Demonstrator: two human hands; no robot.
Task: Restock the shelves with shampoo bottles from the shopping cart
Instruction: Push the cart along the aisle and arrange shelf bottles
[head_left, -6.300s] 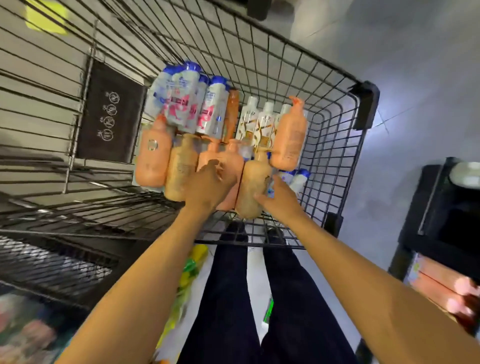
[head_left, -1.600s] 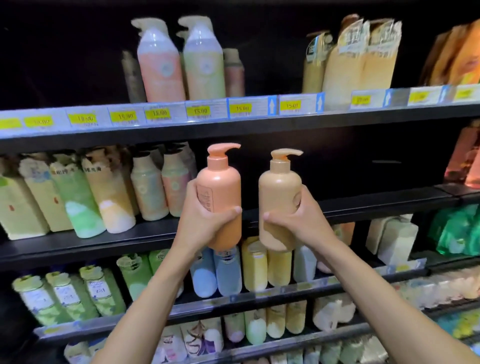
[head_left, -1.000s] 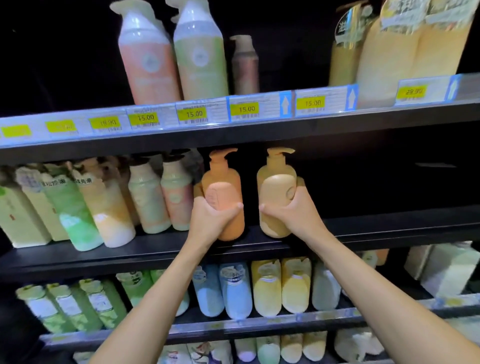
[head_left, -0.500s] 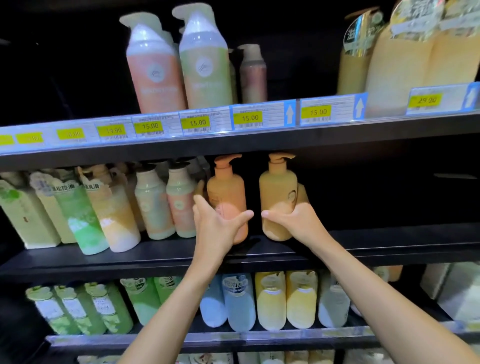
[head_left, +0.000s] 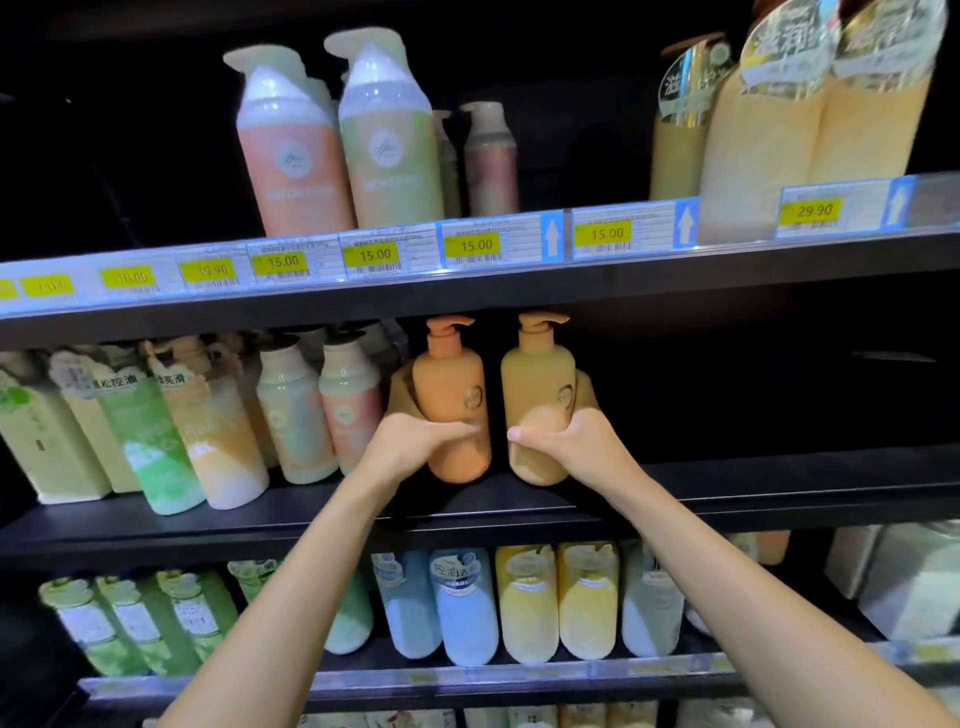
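Orange plastic and tan plastic now stand side by side on the middle shelf (head_left: 753, 483). A second and a half ago we were holding both pump bottles in the air in front of it. The orange bottle (head_left: 457, 384) is at 9 o'clock of the tan bottle (head_left: 537, 384). Both are upright with their bases on the black board, close together but not quite touching.

Our left hand (head_left: 405, 444) is low on the orange bottle. Its thumb lies across the front and its fingers go out of sight round the far side, so we read it as holding, though the hand is blurred. Our right hand (head_left: 576, 447) wraps the tan bottle from 3 o'clock, thumb on the front.

We judge this pair as good as shelved. What remains is to let go and return to the cart, which is out of view.

Two more bottles of the same tan kind (head_left: 399, 395) stand just behind, so our pair cannot go much deeper. At 9 o'clock the pink-and-green bottle (head_left: 350, 410) sits just beside our left wrist, and a careless withdrawal could knock it. At 12 o'clock the upper shelf edge (head_left: 519, 291) with its yellow price tags (head_left: 475, 245) hangs just above the pump heads, so any lift has little room. Blue and yellow bottles (head_left: 462, 603) fill the shelf at 6 o'clock.
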